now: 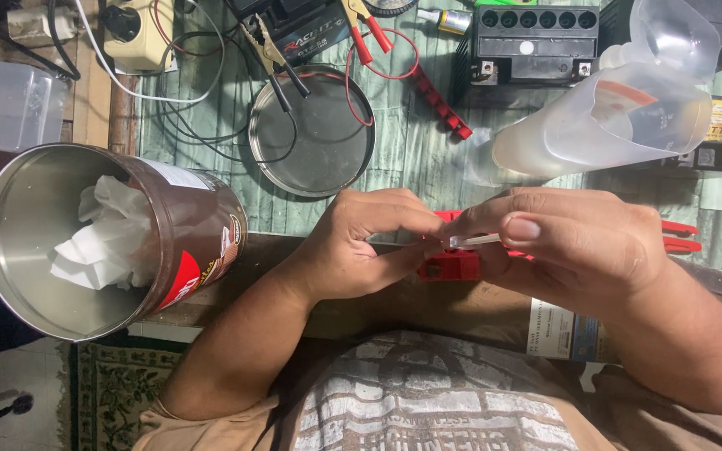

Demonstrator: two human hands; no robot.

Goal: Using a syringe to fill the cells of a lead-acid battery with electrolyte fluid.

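Both hands pinching: right hand (574,242) w/ thin clear plastic tube (474,240), left hand (369,242) gripping red plastic cap strip (449,267); tube prob slipping, grip's tiny.

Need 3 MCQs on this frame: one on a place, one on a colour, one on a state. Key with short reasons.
1. Where does the round metal lid lie?
A. on the green-patterned surface beyond the hands
B. inside the tin can
C. under the plastic jug

2. What colour is the small plastic part under the hands?
A. blue
B. red
C. yellow

3. What is the state of the large tin can?
A. sealed with a lid
B. open and bare inside
C. open, with crumpled white tissue inside

Answers:
1 A: the lid sits flat on the surface, with black clip leads reaching over it.
2 B: red plastic shows below the left hand and right hand, which together pinch a thin clear tube.
3 C: the can's mouth faces the camera and tissue shows inside.
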